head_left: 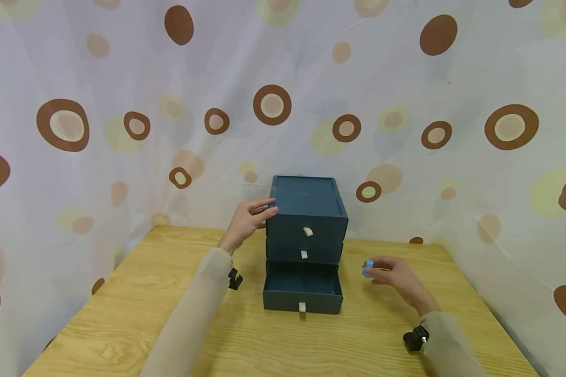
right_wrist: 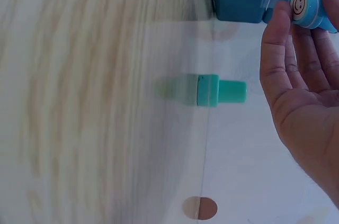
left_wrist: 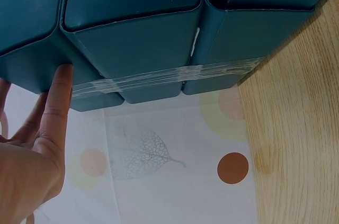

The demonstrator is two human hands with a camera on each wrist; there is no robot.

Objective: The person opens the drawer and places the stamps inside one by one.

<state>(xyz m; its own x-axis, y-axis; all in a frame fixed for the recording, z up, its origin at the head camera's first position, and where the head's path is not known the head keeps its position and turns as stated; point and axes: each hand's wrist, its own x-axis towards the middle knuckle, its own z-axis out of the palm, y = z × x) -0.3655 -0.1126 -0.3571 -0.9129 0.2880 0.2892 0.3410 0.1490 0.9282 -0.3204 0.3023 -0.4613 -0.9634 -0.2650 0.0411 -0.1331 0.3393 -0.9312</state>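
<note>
A dark blue three-drawer box (head_left: 306, 196) stands on the table, its bottom drawer (head_left: 303, 302) pulled out and the two upper ones closed. My left hand (head_left: 248, 222) rests against the box's upper left side. In the left wrist view, an extended finger (left_wrist: 57, 107) touches that side wall. To the right of the box, my right hand (head_left: 398, 280) pinches a small blue toy stamp (head_left: 368, 268) above the table. A smiley face shows on the stamp's end (right_wrist: 300, 5) in the right wrist view. A green stamp (right_wrist: 220, 91) stands on the table near that hand.
The wooden table (head_left: 137, 309) meets a patterned cloth backdrop (head_left: 302, 68) behind the box and at both sides. Clear tape (left_wrist: 159, 80) runs across the drawer units' side. White pull tabs (head_left: 308, 231) stick out of the drawer fronts.
</note>
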